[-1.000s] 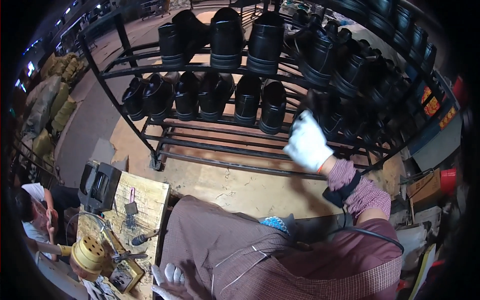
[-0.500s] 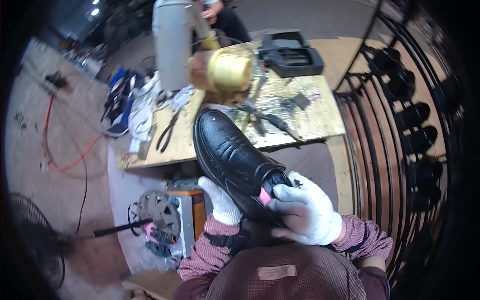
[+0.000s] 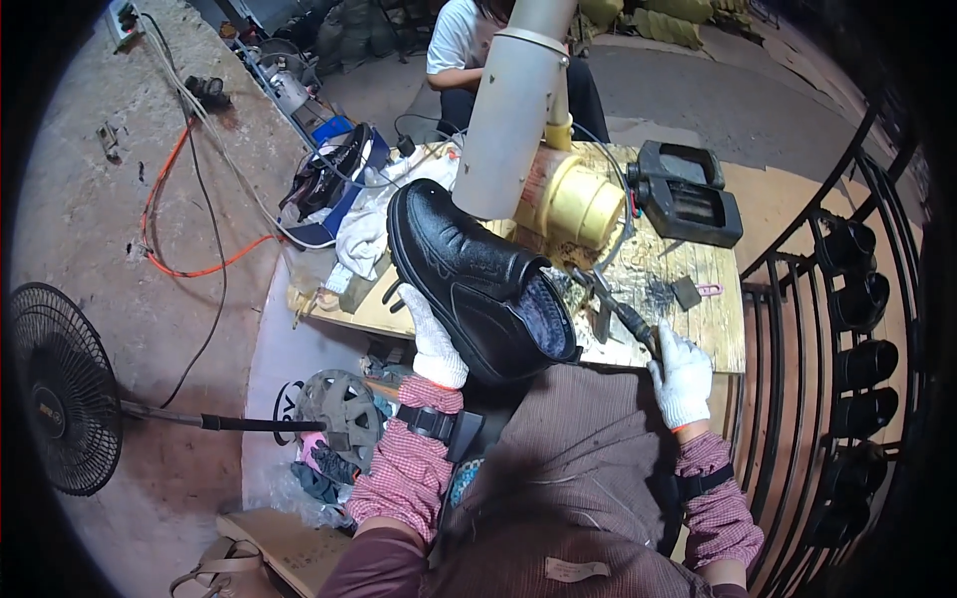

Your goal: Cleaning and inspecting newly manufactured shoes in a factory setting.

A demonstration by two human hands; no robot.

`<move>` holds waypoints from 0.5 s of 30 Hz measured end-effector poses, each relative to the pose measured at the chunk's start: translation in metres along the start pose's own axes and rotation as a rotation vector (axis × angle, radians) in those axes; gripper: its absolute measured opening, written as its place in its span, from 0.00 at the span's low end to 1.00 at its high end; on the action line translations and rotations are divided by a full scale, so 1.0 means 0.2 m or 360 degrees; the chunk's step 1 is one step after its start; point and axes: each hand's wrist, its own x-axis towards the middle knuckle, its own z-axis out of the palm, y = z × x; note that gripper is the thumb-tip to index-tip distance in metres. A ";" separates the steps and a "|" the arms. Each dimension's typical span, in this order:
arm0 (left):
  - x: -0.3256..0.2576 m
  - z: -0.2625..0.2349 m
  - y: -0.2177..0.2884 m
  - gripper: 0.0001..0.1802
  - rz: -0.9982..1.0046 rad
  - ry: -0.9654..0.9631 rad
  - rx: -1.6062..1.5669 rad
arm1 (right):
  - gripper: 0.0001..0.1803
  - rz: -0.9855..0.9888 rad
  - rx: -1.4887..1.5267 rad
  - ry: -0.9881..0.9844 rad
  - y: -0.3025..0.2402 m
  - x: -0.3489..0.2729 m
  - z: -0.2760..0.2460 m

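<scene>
Your left hand grips a black shoe over the desk edge, toe away; your right hand, nearer the dark-handled tool slanting away leftward, has fingers at its handle end, grip unclear

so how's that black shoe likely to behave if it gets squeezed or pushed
The black shoe would probably give where its upper creases near the toe and at its open collar. The thick-looking sole likely resists bending more. Its shiny surface might feel a little slick, even to the gloved left hand supporting it.
</scene>
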 end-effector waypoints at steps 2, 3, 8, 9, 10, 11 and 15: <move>0.03 0.02 0.02 0.47 0.0009 0.0019 0.0014 | 0.39 0.0029 -0.0015 -0.0028 0.01 0.03 0.02; 0.04 0.04 0.03 0.46 0.0026 0.0029 0.0029 | 0.39 0.0067 -0.0034 -0.0067 0.02 0.05 0.02; 0.05 0.09 0.07 0.45 0.0094 0.0059 0.0125 | 0.29 0.0067 -0.0168 -0.0003 0.02 0.10 -0.02; 0.04 0.10 0.07 0.46 0.0073 0.0068 0.0130 | 0.29 0.0067 -0.0164 -0.0005 0.04 0.10 -0.01; 0.03 0.10 0.08 0.46 0.0050 0.0079 0.0134 | 0.26 0.0104 0.0054 0.0040 0.07 0.09 0.00; 0.03 0.10 0.08 0.46 0.0051 0.0083 0.0133 | 0.23 0.0138 0.0269 0.0087 0.08 0.10 0.01; -0.03 0.12 0.12 0.48 -0.0025 0.0194 0.0181 | 0.18 0.0422 0.0626 0.0233 0.07 0.03 -0.07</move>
